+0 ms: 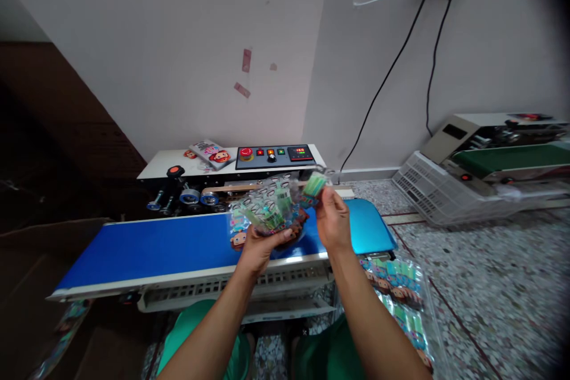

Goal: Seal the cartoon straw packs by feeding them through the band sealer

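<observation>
My left hand (262, 247) is wrapped round the lower edge of a fanned bunch of clear plastic packets (269, 205). Inside them show cartoon faces, green parts and dark rings near the top. Between the thumb and fingers of my right hand (332, 217) is a single packet (313, 186), tilted, its green part facing up, at the right side of the bunch. Both hands are above the blue conveyor belt (173, 246) of a sealing machine. One packet (237, 234) shows at the bunch's left edge; whether it lies on the belt I cannot tell.
The machine's control panel (275, 156) has lit buttons and a red display. A flat printed pouch (212, 154) lies on its top. Bagged packets (398, 282) are on the floor at right. A second machine (503, 136) stands by a white crate (439, 196). A cardboard box (27, 255) is at left.
</observation>
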`<state>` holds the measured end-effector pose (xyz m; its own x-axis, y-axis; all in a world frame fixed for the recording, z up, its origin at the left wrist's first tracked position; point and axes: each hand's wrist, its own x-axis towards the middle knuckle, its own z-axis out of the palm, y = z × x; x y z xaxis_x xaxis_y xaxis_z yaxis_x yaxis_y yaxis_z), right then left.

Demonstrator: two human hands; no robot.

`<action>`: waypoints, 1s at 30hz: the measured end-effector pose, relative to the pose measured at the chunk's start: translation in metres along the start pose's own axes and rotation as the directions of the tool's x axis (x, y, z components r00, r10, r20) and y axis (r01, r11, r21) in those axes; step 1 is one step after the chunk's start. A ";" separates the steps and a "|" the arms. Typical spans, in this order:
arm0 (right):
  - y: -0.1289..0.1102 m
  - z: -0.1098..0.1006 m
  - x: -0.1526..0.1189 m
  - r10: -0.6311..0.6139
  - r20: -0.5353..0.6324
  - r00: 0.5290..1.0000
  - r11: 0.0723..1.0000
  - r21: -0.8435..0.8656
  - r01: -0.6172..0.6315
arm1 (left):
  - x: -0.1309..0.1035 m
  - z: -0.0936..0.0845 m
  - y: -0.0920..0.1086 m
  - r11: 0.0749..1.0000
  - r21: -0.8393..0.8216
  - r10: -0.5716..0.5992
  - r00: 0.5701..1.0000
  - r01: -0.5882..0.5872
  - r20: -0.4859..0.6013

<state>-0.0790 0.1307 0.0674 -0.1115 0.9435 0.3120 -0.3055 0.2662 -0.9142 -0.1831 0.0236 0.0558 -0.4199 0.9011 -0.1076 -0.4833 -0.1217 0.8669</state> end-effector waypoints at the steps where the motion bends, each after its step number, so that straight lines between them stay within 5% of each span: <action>1: -0.001 -0.008 0.006 -0.025 -0.064 0.998 1.000 0.000 0.025 | 0.000 -0.001 0.000 1.000 -0.003 -0.005 1.000 0.005 0.008; 5: 0.008 -0.057 0.029 -0.088 -0.180 0.980 0.919 -0.395 0.010 | 0.000 -0.004 0.004 1.000 -0.007 -0.025 0.999 0.025 0.028; 9: 0.029 -0.096 0.042 -0.049 -0.064 0.997 0.498 -0.866 -0.031 | 0.000 -0.004 0.007 1.000 0.000 -0.012 1.000 0.012 0.025; 12: 0.041 -0.097 0.044 0.041 -0.061 0.997 0.266 -0.961 -0.069 | 0.000 -0.003 0.005 1.000 0.017 -0.012 1.000 0.012 0.021; 15: 0.048 -0.081 0.044 0.107 -0.060 0.992 0.208 -0.975 -0.082 | 0.000 -0.001 0.002 0.999 0.027 -0.042 0.999 0.041 0.016; 20: 0.047 -0.052 0.039 0.042 0.010 0.999 0.378 -0.926 -0.007 | -0.001 0.000 -0.001 0.998 0.033 -0.062 0.998 0.062 0.007; 23: 0.027 -0.036 0.027 0.006 0.106 0.994 0.695 -0.715 0.071 | -0.001 0.002 0.001 0.998 0.026 -0.061 0.998 0.061 0.008; 25: 0.009 -0.025 0.015 0.088 0.292 0.952 0.887 -0.459 0.058 | -0.001 0.002 0.003 0.998 0.021 -0.052 0.999 0.051 0.014; 28: -0.010 -0.009 0.000 0.139 0.528 0.838 0.972 -0.234 -0.014 | -0.002 0.003 0.007 0.999 0.024 -0.029 1.000 0.028 0.012; 30: -0.011 -0.002 -0.006 0.131 0.502 0.855 0.985 -0.163 -0.055 | -0.004 0.002 0.008 0.999 0.030 -0.046 0.998 0.045 0.051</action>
<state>-0.0727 0.1230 0.0752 -0.6104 0.7423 0.2765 -0.1405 0.2420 -0.9600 -0.1834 0.0203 0.0641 -0.3576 0.9258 -0.1226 -0.4785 -0.0689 0.8754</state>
